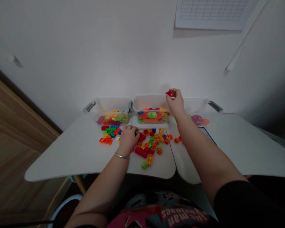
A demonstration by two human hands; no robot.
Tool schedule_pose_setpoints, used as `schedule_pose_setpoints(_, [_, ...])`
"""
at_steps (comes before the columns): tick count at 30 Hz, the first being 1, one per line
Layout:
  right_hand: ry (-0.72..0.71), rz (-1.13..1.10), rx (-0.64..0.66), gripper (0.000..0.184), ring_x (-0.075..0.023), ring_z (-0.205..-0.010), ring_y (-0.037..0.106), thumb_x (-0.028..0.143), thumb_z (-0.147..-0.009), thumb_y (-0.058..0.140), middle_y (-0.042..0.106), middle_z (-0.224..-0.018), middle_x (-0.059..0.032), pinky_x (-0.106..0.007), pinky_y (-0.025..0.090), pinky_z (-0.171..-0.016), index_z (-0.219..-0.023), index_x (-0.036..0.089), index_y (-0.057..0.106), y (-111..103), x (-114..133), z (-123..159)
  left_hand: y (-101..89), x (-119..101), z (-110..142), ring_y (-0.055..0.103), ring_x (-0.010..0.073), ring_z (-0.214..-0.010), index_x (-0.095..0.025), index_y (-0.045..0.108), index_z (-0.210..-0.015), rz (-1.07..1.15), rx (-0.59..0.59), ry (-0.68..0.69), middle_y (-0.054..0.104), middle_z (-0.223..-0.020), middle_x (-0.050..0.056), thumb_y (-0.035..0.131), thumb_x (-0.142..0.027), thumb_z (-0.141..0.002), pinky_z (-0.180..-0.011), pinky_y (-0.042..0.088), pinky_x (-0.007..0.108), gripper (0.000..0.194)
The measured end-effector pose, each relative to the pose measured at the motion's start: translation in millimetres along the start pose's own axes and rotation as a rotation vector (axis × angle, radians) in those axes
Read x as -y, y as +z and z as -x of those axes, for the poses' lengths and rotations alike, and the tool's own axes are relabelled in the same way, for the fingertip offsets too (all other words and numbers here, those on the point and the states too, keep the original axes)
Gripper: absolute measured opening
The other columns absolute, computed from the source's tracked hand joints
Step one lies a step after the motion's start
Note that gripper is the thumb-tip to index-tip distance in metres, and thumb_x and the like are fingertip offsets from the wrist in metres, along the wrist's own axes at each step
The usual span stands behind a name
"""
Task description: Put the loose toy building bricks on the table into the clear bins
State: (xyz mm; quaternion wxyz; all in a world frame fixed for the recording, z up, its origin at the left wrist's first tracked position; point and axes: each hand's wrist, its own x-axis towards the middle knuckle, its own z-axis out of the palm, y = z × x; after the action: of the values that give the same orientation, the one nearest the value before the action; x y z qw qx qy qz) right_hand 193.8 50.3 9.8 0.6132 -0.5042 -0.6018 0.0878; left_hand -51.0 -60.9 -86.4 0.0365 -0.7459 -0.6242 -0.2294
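Observation:
My right hand (175, 102) is raised over the right corner of the middle clear bin (142, 100), pinching a red brick (168, 93) between its fingertips. My left hand (127, 135) rests knuckles-up on the white table (68, 152), fingers curled among a loose pile of coloured bricks (150, 142); a green brick shows at its fingertips, but I cannot tell whether it is gripped. A silver bangle (121, 155) circles that wrist. The middle bin holds green, orange and blue bricks.
A left clear bin (109, 106) holds yellow, green and red bricks. A third bin (197, 105) stands at the right, with a pink item (198, 120) beside it. A dark tablet edge (205, 131) shows by my right forearm. White wall behind; wooden panel at left.

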Motion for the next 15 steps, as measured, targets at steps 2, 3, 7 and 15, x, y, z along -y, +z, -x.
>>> schedule_pose_setpoints(2, [0.039, 0.12, 0.142, 0.027, -0.0185, -0.086, 0.063, 0.021, -0.078, 0.061, 0.068, -0.098, -0.0078, -0.036, 0.052, -0.083, -0.105, 0.017, 0.059, 3.2, -5.6, -7.2, 0.2, 0.2, 0.2, 0.054, 0.0276, -0.107, -0.021, 0.072, -0.097, 0.001, -0.003, 0.002, 0.068, -0.104, 0.008, 0.055, -0.03, -0.085, -0.097, 0.043, 0.04, 0.022])
schedule_pose_setpoints(3, [0.053, 0.184, 0.226, 0.025, -0.0189, -0.085, 0.064, 0.021, -0.077, 0.063, 0.069, -0.096, -0.0076, -0.037, 0.052, -0.084, -0.102, 0.017, 0.061, 4.6, -7.8, -8.9, 0.3, 0.3, 0.2, 0.054, 0.0275, -0.107, -0.021, 0.072, -0.097, 0.003, -0.003, 0.004, 0.068, -0.104, 0.008, 0.055, -0.03, -0.086, -0.097, 0.042, 0.04, 0.022])
schedule_pose_setpoints(7, [0.041, 0.407, 0.409, 0.019, -0.0211, -0.086, 0.066, 0.022, -0.075, 0.068, 0.072, -0.092, -0.0079, -0.04, 0.052, -0.087, -0.094, 0.018, 0.067, 8.6, -10.2, -7.5, 0.9, 0.9, 0.0, 0.053, 0.0276, -0.107, -0.021, 0.072, -0.097, 0.006, -0.007, 0.008, 0.068, -0.104, 0.008, 0.056, -0.03, -0.085, -0.097, 0.042, 0.039, 0.022])
schedule_pose_setpoints(15, [0.101, 0.446, 0.39, 0.029, -0.0248, -0.086, 0.068, 0.023, -0.078, 0.066, 0.072, -0.096, -0.0098, -0.043, 0.053, -0.086, -0.107, 0.018, 0.064, 8.9, -4.0, -1.3, 0.3, 0.0, -0.5, 0.054, 0.0277, -0.106, -0.02, 0.072, -0.098, -0.009, 0.005, 0.01, 0.068, -0.103, 0.009, 0.055, -0.03, -0.086, -0.097, 0.042, 0.04, 0.023])
